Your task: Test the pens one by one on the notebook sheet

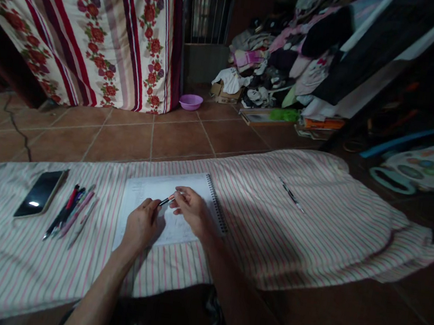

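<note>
Both of my hands grip a dark pen above an opened spiral notebook. My left hand is closed on the pen's lower left end. At the upper right end, the fingers of my right hand pinch it near an orange-looking part. The notebook's coil runs down its right side, and faint writing shows on the page. Left of the notebook lies a bunch of pens in black, red, pink and white. A single pen rests apart on the cloth to the right.
A smartphone lies on the striped cloth at the left. Beyond the table are a tiled floor, a floral curtain and a purple basin. Heaped clothes fill the back right.
</note>
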The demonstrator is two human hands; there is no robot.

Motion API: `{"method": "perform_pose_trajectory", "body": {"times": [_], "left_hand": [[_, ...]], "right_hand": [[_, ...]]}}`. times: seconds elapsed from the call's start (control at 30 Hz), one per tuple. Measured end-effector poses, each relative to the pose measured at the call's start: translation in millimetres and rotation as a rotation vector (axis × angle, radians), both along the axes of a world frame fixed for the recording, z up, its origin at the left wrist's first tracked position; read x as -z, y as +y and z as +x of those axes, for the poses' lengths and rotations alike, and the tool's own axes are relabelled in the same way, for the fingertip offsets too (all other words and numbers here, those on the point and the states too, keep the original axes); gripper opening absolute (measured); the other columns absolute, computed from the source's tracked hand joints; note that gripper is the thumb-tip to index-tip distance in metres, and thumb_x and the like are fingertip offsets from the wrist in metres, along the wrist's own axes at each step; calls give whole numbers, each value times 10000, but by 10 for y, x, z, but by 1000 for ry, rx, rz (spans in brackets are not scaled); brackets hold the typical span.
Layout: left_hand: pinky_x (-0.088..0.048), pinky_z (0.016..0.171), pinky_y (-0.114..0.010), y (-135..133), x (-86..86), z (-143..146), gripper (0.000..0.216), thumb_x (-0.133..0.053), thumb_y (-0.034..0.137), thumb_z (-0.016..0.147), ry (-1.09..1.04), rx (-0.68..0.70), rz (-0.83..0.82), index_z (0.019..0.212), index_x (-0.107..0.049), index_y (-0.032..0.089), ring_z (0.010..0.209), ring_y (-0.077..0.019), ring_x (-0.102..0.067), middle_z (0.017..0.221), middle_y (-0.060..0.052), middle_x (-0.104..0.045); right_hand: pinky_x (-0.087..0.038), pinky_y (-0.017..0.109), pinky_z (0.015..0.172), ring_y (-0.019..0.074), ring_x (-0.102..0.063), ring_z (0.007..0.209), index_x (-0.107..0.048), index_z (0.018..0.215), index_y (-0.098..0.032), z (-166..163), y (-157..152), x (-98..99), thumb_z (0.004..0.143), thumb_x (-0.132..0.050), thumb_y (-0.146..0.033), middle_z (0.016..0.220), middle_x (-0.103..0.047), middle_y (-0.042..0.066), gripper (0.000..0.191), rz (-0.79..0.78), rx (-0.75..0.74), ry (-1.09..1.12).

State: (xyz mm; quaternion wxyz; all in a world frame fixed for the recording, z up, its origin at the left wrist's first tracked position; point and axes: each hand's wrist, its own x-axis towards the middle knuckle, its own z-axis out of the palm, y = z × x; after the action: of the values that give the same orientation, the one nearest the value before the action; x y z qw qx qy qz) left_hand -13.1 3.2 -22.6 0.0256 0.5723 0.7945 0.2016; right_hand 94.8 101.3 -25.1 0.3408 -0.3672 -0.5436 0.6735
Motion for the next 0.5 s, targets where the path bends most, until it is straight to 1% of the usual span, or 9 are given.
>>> {"method": "perform_pose_trajectory", "body": {"times": [0.1, 0.2, 0.27, 0.37, 0.5], "left_hand": [[-432, 604, -249, 14, 6, 16, 292, -330, 212, 891, -20, 13, 24, 1018, -586, 154, 698, -163, -593, 817, -54, -600], [-441, 618, -256, 29, 8, 24, 294, -333, 209, 888, -49, 24, 42, 1012, -590, 142, 702, -166, -590, 802, -55, -596], [-445, 623, -255, 38, 8, 18, 288, -339, 205, 884, -62, 29, 50, 1007, -592, 147, 705, -165, -591, 801, -55, -599], [-449, 632, -254, 48, 11, -5, 280, -344, 196, 879, -75, 38, 57, 997, -594, 149, 714, -164, -594, 809, -59, -606], [-454, 646, -260, 59, 42, -41, 273, -346, 192, 876, -95, 54, 77, 981, -594, 148, 720, -167, -594, 803, -58, -609]], "right_hand": [[-426, 157, 405, 92, -606, 560, -570, 772, -169, 6, 15, 24, 741, -560, -331, 747, -665, 18, 165, 4, 4, -11], [-389, 154, 390, 83, -569, 525, -572, 742, -169, 9, 37, 39, 717, -574, -348, 698, -656, 9, 181, 31, 31, 0], [-388, 162, 401, 84, -552, 518, -582, 723, -168, 9, 47, 39, 699, -587, -355, 673, -652, 6, 189, 40, 39, 22], [-411, 180, 439, 95, -562, 545, -604, 721, -163, 7, 52, 20, 678, -599, -361, 674, -657, 15, 203, 19, 30, 54], [-431, 196, 471, 108, -584, 572, -626, 772, -158, 2, 54, -11, 662, -608, -360, 686, -663, 23, 230, -17, 15, 78]]}}
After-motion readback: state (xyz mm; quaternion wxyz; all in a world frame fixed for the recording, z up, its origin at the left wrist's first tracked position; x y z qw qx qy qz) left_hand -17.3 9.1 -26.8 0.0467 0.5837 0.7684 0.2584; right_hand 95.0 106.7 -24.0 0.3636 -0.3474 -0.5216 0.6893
